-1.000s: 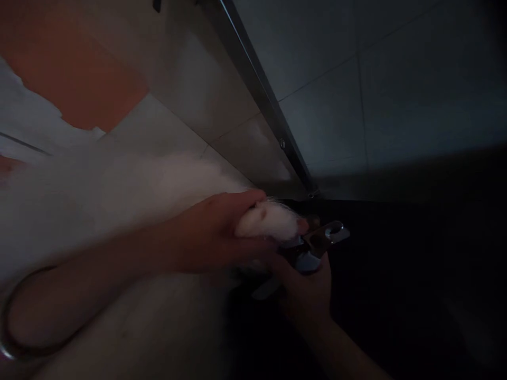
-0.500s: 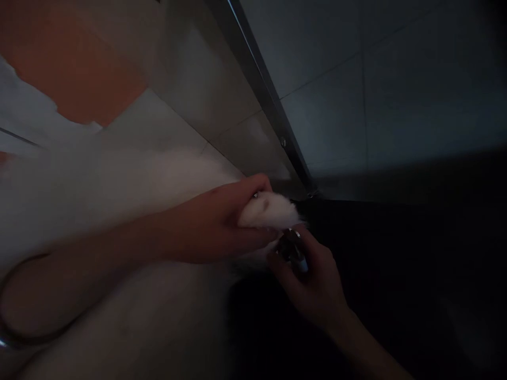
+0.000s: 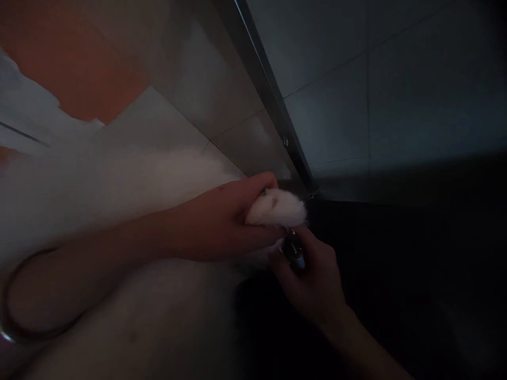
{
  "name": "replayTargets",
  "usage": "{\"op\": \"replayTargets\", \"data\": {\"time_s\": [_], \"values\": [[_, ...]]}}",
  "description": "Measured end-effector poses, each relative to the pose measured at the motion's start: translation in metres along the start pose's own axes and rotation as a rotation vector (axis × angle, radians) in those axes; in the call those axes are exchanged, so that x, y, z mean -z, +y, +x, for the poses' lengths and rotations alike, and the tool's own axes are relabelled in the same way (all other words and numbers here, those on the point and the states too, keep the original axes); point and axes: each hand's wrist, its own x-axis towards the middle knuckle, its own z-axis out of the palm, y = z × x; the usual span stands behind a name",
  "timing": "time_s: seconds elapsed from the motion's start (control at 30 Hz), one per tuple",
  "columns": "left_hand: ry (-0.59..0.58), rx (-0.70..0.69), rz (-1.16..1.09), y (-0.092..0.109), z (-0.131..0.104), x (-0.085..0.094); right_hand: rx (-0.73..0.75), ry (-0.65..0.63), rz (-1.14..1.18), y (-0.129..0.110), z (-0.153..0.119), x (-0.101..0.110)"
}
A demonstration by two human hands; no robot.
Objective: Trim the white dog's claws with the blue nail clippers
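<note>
My left hand [image 3: 225, 221] comes in from the left and is closed around a small white furry paw [image 3: 287, 208], which pokes out past the thumb and forefinger. A pinkish spot shows on its fur. Just below the paw, my right hand [image 3: 319, 279] grips a small metal nail clipper [image 3: 294, 250] between thumb and fingers. The clipper's tip is close to the paw and my left thumb; whether it touches a claw cannot be made out. White fur of the animal's body [image 3: 174, 169] spreads blurred behind and under my left forearm.
A dark metal strip [image 3: 273, 100] runs down a tiled wall [image 3: 325, 111] ahead. An orange patch [image 3: 87, 74] and pale, torn-edged material [image 3: 31, 100] lie at upper left. A bracelet [image 3: 8, 316] circles my left wrist. Deep shadow covers the lower right.
My left hand and the paw have shifted slightly right in view. The clipper's parts, apart earlier, now look closer together in my right hand.
</note>
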Motion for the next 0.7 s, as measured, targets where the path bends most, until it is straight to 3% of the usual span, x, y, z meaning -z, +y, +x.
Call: {"op": "replayTargets", "data": {"time_s": [0.2, 0.57, 0.7], "values": [[-0.014, -0.031, -0.018, 0.0007, 0.0014, 0.0014, -0.009, 0.029, -0.113, -0.0019, -0.0013, 0.0003], [0.003, 0.038, -0.054, 0.0021, 0.0003, 0.0007, 0.036, 0.101, -0.241, -0.0004, 0.0037, -0.0019], [0.023, -0.016, -0.057, 0.0038, 0.0011, 0.0011, -0.077, 0.074, -0.066, 0.0027, 0.0055, -0.0017]]}}
